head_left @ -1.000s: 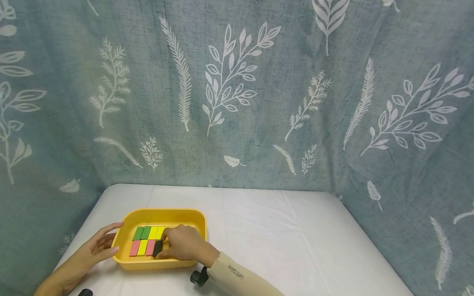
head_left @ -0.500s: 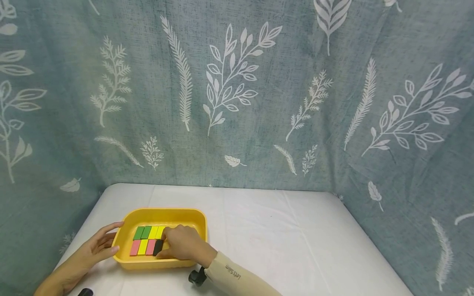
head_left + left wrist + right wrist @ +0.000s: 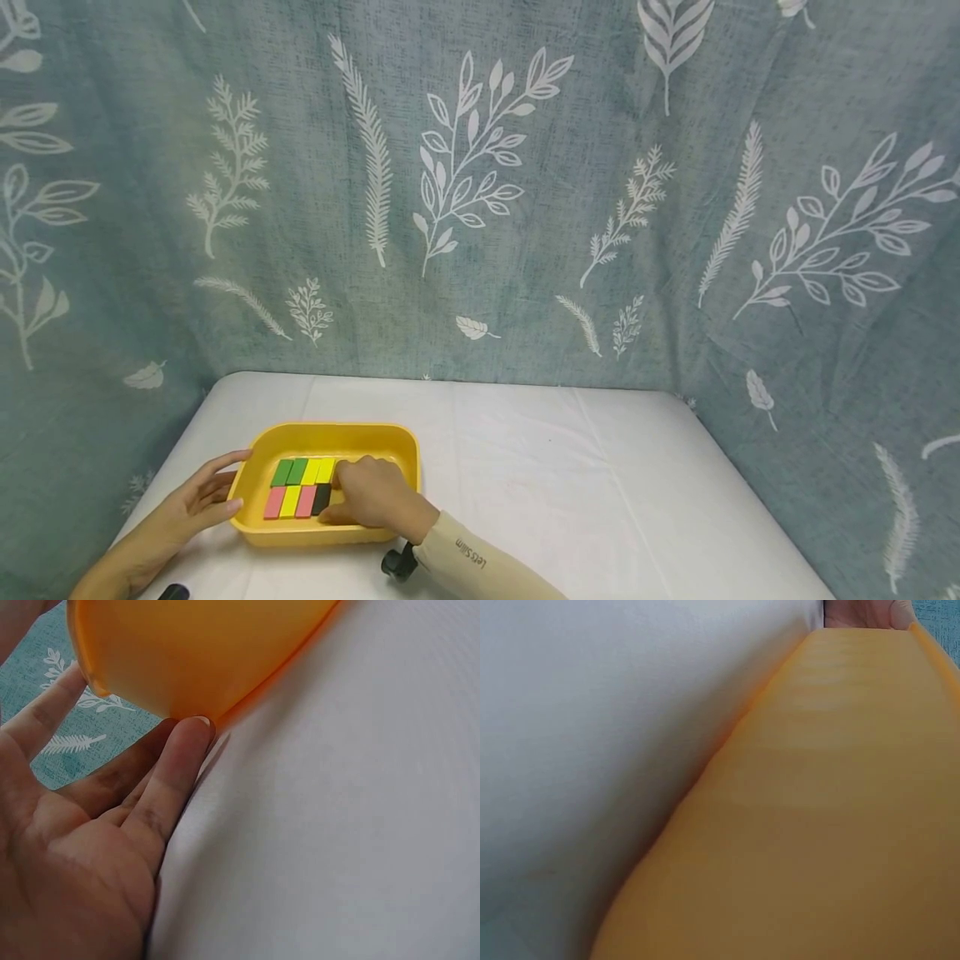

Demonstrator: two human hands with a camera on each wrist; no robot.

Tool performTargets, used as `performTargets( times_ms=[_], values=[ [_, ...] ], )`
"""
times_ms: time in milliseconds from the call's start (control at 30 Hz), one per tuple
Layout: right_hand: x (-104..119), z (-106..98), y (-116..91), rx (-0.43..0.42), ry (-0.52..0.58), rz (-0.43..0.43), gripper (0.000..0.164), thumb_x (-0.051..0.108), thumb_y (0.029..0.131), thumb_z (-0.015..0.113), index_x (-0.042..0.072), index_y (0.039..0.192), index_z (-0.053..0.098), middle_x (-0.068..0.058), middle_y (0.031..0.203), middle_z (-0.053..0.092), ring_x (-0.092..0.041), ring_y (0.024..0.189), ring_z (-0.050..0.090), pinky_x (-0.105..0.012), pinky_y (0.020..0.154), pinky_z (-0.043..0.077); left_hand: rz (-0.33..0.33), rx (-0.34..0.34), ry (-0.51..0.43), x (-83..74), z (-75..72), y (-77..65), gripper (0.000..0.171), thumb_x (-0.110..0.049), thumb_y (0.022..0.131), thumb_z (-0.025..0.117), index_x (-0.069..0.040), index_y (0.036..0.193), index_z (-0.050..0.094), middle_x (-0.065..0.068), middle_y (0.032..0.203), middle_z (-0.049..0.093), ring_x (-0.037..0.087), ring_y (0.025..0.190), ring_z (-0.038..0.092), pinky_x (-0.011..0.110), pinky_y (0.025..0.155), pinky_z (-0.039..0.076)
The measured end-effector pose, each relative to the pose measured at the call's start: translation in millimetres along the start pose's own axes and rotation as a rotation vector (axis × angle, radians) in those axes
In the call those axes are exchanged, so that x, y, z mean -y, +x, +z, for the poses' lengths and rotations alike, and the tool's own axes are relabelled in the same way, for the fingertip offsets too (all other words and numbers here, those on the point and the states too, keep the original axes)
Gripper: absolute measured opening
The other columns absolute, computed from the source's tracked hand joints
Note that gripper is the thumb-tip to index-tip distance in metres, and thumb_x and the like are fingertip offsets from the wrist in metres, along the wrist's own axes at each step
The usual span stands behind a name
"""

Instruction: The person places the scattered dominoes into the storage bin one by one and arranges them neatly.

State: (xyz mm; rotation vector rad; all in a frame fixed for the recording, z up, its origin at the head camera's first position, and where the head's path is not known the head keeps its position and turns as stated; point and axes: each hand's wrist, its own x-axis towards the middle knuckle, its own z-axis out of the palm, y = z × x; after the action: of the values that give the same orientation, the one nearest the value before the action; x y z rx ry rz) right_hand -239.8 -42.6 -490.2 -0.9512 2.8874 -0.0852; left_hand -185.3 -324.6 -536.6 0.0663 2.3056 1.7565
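A yellow tray (image 3: 330, 538) stands on the white table, holding two rows of flat coloured blocks. Two green blocks (image 3: 288, 472) and yellow blocks (image 3: 318, 471) form the far row. In the near row lie pink blocks (image 3: 274, 502), a yellow block (image 3: 288, 502) and a black block (image 3: 321, 499) at the right end. My right hand (image 3: 378, 496) reaches over the tray's near right side, thumb and index finger at the ends of the black block. My left hand (image 3: 183, 512) has its fingers spread against the tray's left side; in the left wrist view, fingertips touch the orange-looking wall.
A white cloth (image 3: 570, 500) covers the table, stretching to the right of the tray. A patterned green curtain (image 3: 480, 192) hangs behind and at both sides. Black wrist gear (image 3: 400, 563) sits under the right wrist, low near the tray's front.
The black block, tilted earlier, now lies flat in line with its row. The right index finger has shifted slightly right. The left hand and tray hold their places.
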Motion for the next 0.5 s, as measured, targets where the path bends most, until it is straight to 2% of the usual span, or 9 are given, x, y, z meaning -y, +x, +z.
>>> performTargets(
  times_ms=[133, 233, 367, 400, 500],
  values=[
    [-2, -1, -2, -0.007, -0.015, -0.014, 0.048, 0.063, 0.086, 0.074, 0.024, 0.115, 0.073, 0.013, 0.092, 0.07, -0.002, 0.071, 0.057, -0.022, 0.066, 0.05, -0.001, 0.004, 0.004, -0.5, 1.0, 1.4, 0.077, -0.028, 0.103, 0.066, -0.016, 0.163, 0.019, 0.028, 0.157, 0.033, 0.033, 0.131, 0.048, 0.028, 0.093, 0.049],
    [-8, -5, -5, -0.037, -0.001, -0.045, 0.046, 0.061, 0.089, 0.073, 0.023, 0.115, 0.074, 0.013, 0.081, 0.068, -0.003, 0.064, 0.051, -0.02, 0.061, 0.046, -0.004, 0.002, 0.012, -0.2, 1.0, 2.4, 0.077, -0.029, 0.102, 0.066, -0.016, 0.163, 0.02, 0.028, 0.156, 0.034, 0.035, 0.131, 0.048, 0.032, 0.095, 0.049],
    [-22, -18, -11, -0.104, 0.128, -0.1, 0.038, 0.05, 0.095, 0.072, 0.017, 0.114, 0.074, 0.013, 0.07, 0.061, -0.002, 0.057, 0.047, -0.016, 0.055, 0.041, 0.019, 0.015, 0.024, 0.6, -3.4, 0.7, 0.076, -0.027, 0.103, 0.065, -0.016, 0.163, 0.02, 0.029, 0.156, 0.035, 0.033, 0.131, 0.049, 0.035, 0.096, 0.049],
    [-27, -22, -13, -0.126, 0.168, -0.112, 0.036, 0.047, 0.096, 0.072, 0.016, 0.114, 0.073, 0.013, 0.07, 0.061, -0.001, 0.057, 0.048, -0.016, 0.054, 0.041, 0.031, 0.024, 0.029, 0.6, -6.0, -0.7, 0.075, -0.027, 0.103, 0.065, -0.016, 0.163, 0.02, 0.03, 0.156, 0.034, 0.027, 0.13, 0.051, 0.032, 0.095, 0.049],
    [-47, -35, -22, -0.2, 0.271, -0.117, 0.033, 0.043, 0.098, 0.071, 0.015, 0.115, 0.073, 0.013, 0.078, 0.062, 0.001, 0.064, 0.051, -0.017, 0.059, 0.043, 0.053, 0.027, 0.044, -2.0, -13.6, -4.4, 0.071, -0.027, 0.106, 0.06, -0.014, 0.163, 0.02, 0.034, 0.155, 0.032, 0.025, 0.124, 0.056, 0.032, 0.089, 0.053]
  ],
)
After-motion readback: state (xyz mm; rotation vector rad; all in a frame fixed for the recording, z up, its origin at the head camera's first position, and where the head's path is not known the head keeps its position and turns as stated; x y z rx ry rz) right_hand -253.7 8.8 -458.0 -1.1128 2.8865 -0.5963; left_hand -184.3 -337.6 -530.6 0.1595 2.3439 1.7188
